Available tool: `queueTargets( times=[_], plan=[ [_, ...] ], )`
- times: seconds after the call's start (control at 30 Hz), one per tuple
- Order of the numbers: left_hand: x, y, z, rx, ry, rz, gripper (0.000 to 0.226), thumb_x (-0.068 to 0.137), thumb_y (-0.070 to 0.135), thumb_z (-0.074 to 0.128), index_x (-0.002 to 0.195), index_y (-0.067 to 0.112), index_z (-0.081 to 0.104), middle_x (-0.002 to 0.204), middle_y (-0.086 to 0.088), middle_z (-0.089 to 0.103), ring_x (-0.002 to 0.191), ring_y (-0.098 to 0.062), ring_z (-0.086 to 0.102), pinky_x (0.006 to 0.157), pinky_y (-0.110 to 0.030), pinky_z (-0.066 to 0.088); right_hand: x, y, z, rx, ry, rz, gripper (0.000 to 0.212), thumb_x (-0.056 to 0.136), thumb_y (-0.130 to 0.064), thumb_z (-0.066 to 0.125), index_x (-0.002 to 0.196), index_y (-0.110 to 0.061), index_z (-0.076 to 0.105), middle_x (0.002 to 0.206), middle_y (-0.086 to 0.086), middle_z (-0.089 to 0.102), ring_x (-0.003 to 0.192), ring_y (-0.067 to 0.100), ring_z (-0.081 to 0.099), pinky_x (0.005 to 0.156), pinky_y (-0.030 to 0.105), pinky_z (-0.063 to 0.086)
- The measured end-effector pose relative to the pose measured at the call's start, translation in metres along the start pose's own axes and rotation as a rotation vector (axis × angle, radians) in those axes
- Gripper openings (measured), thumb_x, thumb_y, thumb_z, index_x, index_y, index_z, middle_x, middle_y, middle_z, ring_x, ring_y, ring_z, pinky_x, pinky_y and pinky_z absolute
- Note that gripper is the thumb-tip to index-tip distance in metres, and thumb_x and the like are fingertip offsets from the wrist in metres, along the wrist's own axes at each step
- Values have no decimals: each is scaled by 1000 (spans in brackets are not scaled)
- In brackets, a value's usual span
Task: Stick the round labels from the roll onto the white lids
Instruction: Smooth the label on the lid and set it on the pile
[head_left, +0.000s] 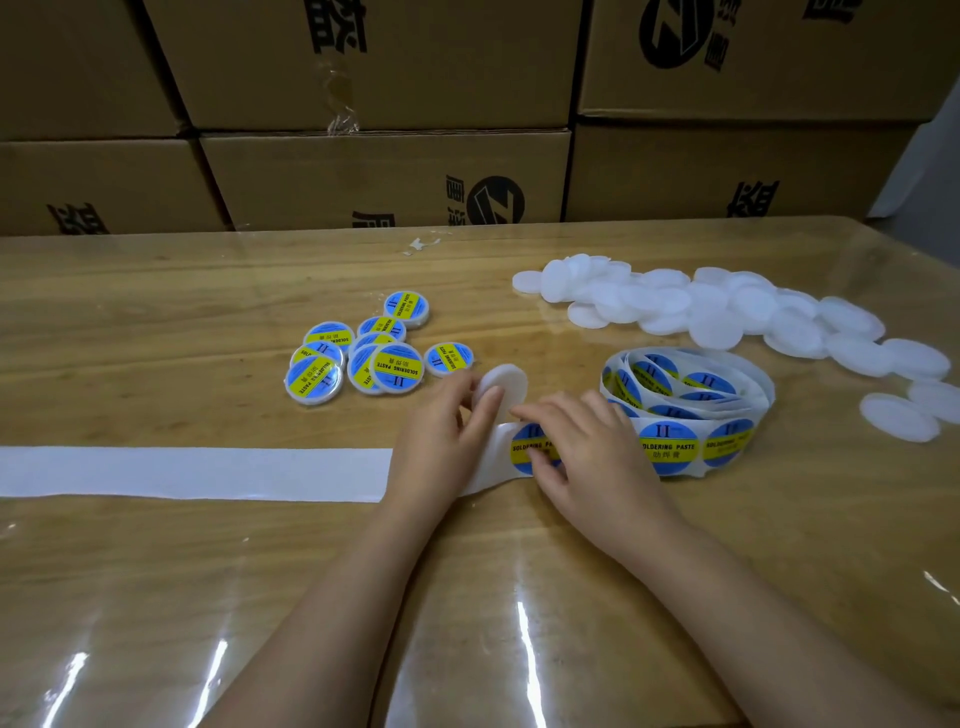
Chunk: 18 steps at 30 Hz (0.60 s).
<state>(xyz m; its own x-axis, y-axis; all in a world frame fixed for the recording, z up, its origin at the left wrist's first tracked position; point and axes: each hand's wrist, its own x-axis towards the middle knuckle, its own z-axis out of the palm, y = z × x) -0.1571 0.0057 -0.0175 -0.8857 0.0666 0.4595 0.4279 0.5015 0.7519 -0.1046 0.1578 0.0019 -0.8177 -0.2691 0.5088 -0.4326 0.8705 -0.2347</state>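
Centre of frame, both forearms come in from the lower edge, bare, converging over the bench (156, 312), a pale wood top under a glossy clear film.

Your left hand (447, 441): wrist low, fingers curled upward, thumb and fingertips pinching a white round plastic lid (506, 382). The lid is held tilted up on edge just above the bench, its plain face bare.

Your right hand (587, 452): palm down, fingers bent and spread over the strip end of the roll. Index finger reaches left toward the lid. Fingers cover most of a round blue-and-yellow paper label (524, 447) printed "SOLDERING PASTE". Cannot tell whether you pinch its edge or only press on it.

The loosely coiled roll of labels on white backing (685, 405) stands just right of that hand, right of centre, several labels facing you.

The spent white backing strip (192, 473) lies flat, running from under your left hand out to the left edge of the frame.

Left of centre, above your left hand: a cluster of labelled lids (358, 353), some overlapping, one set apart nearer the held lid.

Upper right: a long heap of plain white lids (727, 312) trailing toward the right edge.

Behind the bench, across the top of the frame: stacked brown cardboard boxes (384, 176) with black print.
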Motion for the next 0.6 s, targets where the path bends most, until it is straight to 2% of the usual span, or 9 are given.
queueTargets(
  times=[0.1, 0.2, 0.3, 0.37, 0.47, 0.6],
  plan=[
    [0, -3, -2, 85, -7, -12, 19, 92, 32, 55, 81, 18, 57, 71, 7, 54, 67, -5, 48, 60, -24, 37, 1, 9, -3, -106, 7, 85, 31, 79, -17, 70, 110, -15, 67, 99, 2, 65, 88, 28, 56, 77, 42, 43],
    [0, -4, -4, 219, -8, 26, 23, 92, 35, 53, 77, 18, 53, 71, 5, 53, 64, -9, 45, 59, -30, 37, 2, 18, -6, -86, -24, 153, 24, 86, -21, 64, 109, -17, 67, 98, 0, 63, 93, 26, 51, 83, 38, 34],
    [-3, -1, -5, 325, -16, 53, 22, 91, 39, 49, 77, 22, 49, 74, 9, 53, 65, -16, 49, 58, -36, 40, 2, 19, -5, -50, -53, 119, 20, 87, -17, 63, 106, -18, 69, 94, -2, 63, 91, 25, 50, 80, 37, 32],
    [-3, 0, -5, 366, -36, 63, 21, 92, 40, 48, 81, 23, 51, 76, 11, 50, 68, -19, 52, 57, -35, 40, 2, 18, -4, 12, -92, 86, 21, 87, -12, 61, 106, -18, 69, 94, -2, 64, 91, 24, 50, 81, 35, 32],
    [-3, 1, -4, 340, -69, 74, 18, 93, 37, 51, 82, 23, 51, 77, 10, 47, 70, -21, 52, 60, -36, 41, 2, 19, -2, 173, -102, 64, 24, 87, -4, 59, 106, -14, 69, 94, -2, 64, 93, 22, 50, 84, 35, 40],
    [-2, 4, -5, 228, -113, 73, 21, 93, 30, 56, 77, 16, 52, 71, 5, 51, 62, -18, 44, 63, -42, 43, 2, 18, 0, 318, -64, 42, 27, 86, 3, 58, 106, -13, 68, 91, -5, 61, 91, 17, 50, 80, 26, 42]
  ],
)
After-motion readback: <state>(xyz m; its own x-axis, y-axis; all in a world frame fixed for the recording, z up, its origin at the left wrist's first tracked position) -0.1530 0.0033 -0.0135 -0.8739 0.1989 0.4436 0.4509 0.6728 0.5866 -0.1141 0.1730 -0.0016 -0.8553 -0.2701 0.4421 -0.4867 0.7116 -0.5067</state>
